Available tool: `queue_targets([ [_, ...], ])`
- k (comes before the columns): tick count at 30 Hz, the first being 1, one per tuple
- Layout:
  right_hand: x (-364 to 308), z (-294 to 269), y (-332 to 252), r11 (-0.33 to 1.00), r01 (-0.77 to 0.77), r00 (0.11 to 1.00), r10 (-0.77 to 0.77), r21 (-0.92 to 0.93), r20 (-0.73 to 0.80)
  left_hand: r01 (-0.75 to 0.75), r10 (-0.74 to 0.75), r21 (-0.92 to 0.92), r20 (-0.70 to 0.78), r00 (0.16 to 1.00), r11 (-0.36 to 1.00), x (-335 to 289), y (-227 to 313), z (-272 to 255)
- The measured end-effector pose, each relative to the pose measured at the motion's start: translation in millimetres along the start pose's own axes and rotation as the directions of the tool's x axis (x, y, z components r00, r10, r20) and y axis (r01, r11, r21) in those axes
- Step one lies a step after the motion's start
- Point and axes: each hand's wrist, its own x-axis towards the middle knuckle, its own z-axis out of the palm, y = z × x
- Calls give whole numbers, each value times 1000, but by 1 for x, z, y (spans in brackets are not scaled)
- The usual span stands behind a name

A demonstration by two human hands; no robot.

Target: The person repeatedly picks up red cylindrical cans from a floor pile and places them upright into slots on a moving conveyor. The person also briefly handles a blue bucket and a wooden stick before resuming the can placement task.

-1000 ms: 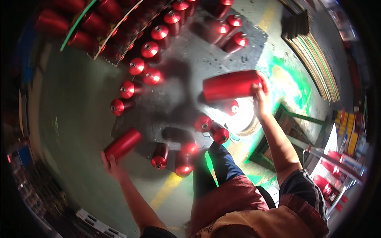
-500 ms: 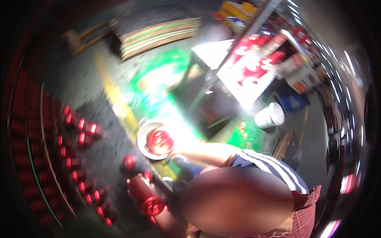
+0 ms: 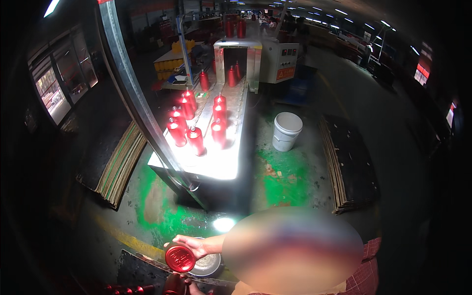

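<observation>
My right hand [image 3: 192, 246] is closed around a red metal bottle [image 3: 180, 258], whose round embossed base faces up toward me. This bottle is tilted over the left side of a pale round basin [image 3: 212, 265], partly covering it. Just below, at the picture's lower edge, my left hand [image 3: 193, 287] grips a second, darker-looking red bottle [image 3: 174, 284]. The two bottles are close together; whether they touch I cannot tell. Much of the left hand and its bottle is cut off by the edge. More red bottles [image 3: 129, 289] lie at the bottom left.
Ahead stands a bright white table [image 3: 216, 167] with several upright red bottles [image 3: 195, 141], leading to a metal tunnel [image 3: 238, 45] beside a control box [image 3: 279, 61]. A slanting metal post [image 3: 130, 93] rises at left. A white bucket [image 3: 287, 130] and board stacks [image 3: 349, 167] stand on the floor.
The view has swung up and round, bringing the table and tunnel to the front. The right-hand bottle stays at the basin; the left-hand bottle now sits lower and nearer to it.
</observation>
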Motion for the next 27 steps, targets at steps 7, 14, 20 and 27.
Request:
queue_targets([
  [7, -87, 19, -42, 961, 269, 958, -274, -57, -85, 33, -34, 104, 4, 999, 994, -8, 11, 23],
  [14, -211, 16, -91, 884, 467, 879, -466, 15, 106, 50, -55, 211, 15, 998, 976, 6, -24, 77],
  [20, -371, -15, -168, 716, 676, 716, -694, -176, -71, 97, -101, 261, 4, 995, 960, 37, -114, 136],
  [27, -547, -36, -249, 581, 814, 556, -788, -18, -264, 174, -198, 292, 57, 978, 941, 93, -248, 239],
])
